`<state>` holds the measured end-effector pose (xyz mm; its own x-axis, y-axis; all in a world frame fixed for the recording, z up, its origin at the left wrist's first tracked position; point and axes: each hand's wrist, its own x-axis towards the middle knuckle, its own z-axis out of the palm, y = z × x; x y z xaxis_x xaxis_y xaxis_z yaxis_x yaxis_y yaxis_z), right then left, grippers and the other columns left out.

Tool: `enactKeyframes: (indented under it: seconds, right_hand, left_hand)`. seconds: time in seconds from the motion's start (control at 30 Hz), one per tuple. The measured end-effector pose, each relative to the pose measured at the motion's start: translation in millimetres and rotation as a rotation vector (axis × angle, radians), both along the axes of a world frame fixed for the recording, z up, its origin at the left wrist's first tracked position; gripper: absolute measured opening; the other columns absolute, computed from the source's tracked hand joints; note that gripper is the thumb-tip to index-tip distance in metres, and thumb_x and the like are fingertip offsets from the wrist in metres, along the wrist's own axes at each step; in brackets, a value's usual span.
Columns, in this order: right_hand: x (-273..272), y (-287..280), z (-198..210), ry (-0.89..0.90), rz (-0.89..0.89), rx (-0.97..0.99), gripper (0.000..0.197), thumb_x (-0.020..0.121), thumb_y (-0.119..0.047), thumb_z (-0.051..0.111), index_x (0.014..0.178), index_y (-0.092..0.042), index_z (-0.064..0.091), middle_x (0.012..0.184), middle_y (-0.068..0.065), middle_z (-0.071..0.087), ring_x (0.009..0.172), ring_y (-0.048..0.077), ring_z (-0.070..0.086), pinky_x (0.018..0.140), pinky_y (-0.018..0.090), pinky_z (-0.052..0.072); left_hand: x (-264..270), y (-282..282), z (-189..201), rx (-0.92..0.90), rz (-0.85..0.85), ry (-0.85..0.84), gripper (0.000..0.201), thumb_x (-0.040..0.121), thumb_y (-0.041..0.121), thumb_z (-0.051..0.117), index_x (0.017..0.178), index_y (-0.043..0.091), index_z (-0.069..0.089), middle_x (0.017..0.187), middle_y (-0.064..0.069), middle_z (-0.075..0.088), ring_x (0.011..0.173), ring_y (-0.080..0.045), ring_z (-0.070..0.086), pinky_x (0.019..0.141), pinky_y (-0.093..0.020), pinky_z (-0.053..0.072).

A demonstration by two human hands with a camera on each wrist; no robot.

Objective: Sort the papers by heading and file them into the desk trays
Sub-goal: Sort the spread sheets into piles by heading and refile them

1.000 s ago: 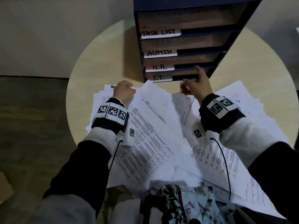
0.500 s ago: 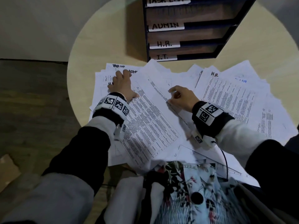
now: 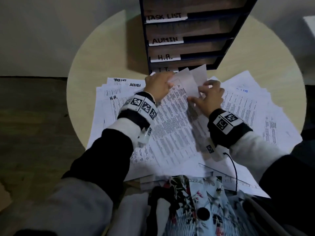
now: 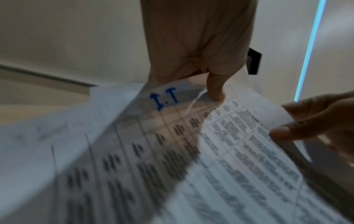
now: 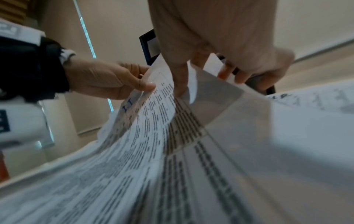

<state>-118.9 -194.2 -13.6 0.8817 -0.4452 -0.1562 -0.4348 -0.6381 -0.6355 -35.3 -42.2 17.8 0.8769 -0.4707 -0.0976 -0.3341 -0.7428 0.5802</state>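
I.T. sheet [image 4: 164, 98], far end lifted off spread papers [image 3: 242, 106], just before desk trays [image 3: 196, 41] | left hand [image 3: 157, 86] pinches its top corner by the heading | right hand [image 3: 210, 97] curls fingers round the opposite edge | round table [image 3: 102, 58] beneath

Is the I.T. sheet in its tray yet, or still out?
Out. Left hand and right hand pinch the I.T. sheet above the pile, its top edge just reaching the I.T. tray.
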Motion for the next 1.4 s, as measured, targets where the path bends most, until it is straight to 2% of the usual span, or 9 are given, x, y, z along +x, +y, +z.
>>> enactKeyframes:
  seconds: [0.13,0.23,0.3,0.5,0.63,0.73,0.93,1.17,1.4]
  right_hand:
    - [-5,-22,0,-0.125,-0.174,0.127,0.041,0.074,-0.019,0.073,0.113,-0.011,0.060,0.133,0.009,0.043,0.120,0.027,0.041,0.103,0.038,0.037]
    - [-3,-33,3,-0.218,-0.184,0.325,0.011,0.077,-0.009,0.067,0.071,-0.012,0.058,0.078,0.009,0.057,0.065,0.014,0.053,0.057,0.024,0.042]
    - [-3,-42,1,-0.254,-0.215,0.371,0.016,0.078,-0.005,0.064,0.066,-0.004,0.053,0.063,0.008,0.049,0.053,0.011,0.042,0.056,0.024,0.033]
    - [-8,-57,-14,-0.319,-0.347,0.551,0.022,0.084,0.002,0.058,0.103,0.012,0.056,0.092,0.011,0.055,0.068,0.013,0.051,0.060,0.022,0.043]
    - [-10,-50,-20,-0.292,-0.374,0.760,0.032,0.089,0.005,0.050,0.118,-0.006,0.057,0.090,0.005,0.059,0.072,0.015,0.053,0.066,0.025,0.043]
    - [-13,-52,-29,-0.242,-0.391,0.871,0.028,0.087,0.014,0.043,0.094,-0.005,0.063,0.065,-0.005,0.060,0.053,0.004,0.051,0.054,0.021,0.038]
    - [-22,-56,-32,-0.220,-0.320,0.987,0.058,0.081,0.018,0.043,0.040,-0.014,0.067,0.042,-0.006,0.059,0.035,0.003,0.049,0.038,0.012,0.037]
    - [-23,-61,-37,-0.174,-0.333,1.068,0.031,0.082,0.010,0.048,0.062,-0.008,0.065,0.061,0.004,0.066,0.056,0.018,0.057,0.050,0.021,0.046]
    - [-23,-52,-30,-0.257,-0.376,1.059,0.025,0.094,0.003,0.042,0.072,-0.008,0.046,0.046,-0.012,0.059,0.045,-0.002,0.055,0.047,0.009,0.044]
  left_hand:
    - [0,-13,8,0.064,-0.151,-0.147,0.029,0.093,0.008,0.043,0.116,0.014,0.060,0.122,-0.005,0.052,0.118,-0.023,0.042,0.103,-0.035,0.021]
    - [2,-12,7,0.067,-0.095,-0.144,0.024,0.093,0.016,0.049,0.113,0.017,0.061,0.123,-0.002,0.053,0.119,-0.020,0.043,0.107,-0.038,0.020]
    - [6,-2,3,-0.089,0.147,-0.101,0.016,0.088,0.021,0.059,0.104,0.019,0.062,0.115,0.000,0.058,0.112,-0.020,0.050,0.106,-0.040,0.033]
    - [11,34,-13,-0.588,0.513,0.674,0.003,0.090,0.014,0.059,0.092,0.013,0.056,0.088,-0.002,0.060,0.071,-0.015,0.056,0.063,-0.024,0.048]
    - [3,35,-30,-0.592,0.485,0.689,0.017,0.097,0.012,0.044,0.092,0.011,0.061,0.071,0.000,0.054,0.057,-0.011,0.045,0.050,-0.021,0.039]
    - [1,33,-33,-0.675,0.554,0.664,0.022,0.096,0.005,0.043,0.083,0.011,0.059,0.059,0.004,0.053,0.042,-0.004,0.044,0.037,-0.014,0.034]
    - [9,31,-31,-0.716,0.627,0.687,0.028,0.090,-0.003,0.039,0.073,0.013,0.055,0.084,-0.003,0.058,0.054,-0.007,0.042,0.046,-0.016,0.036]
    - [12,33,-28,-0.736,0.662,0.634,0.036,0.087,-0.006,0.037,0.064,0.016,0.056,0.054,0.006,0.057,0.049,-0.010,0.044,0.040,-0.016,0.031]
    - [1,21,-23,-0.826,0.528,0.693,0.024,0.099,0.016,0.041,0.101,0.005,0.062,0.095,-0.007,0.068,0.079,-0.017,0.065,0.073,-0.028,0.054]
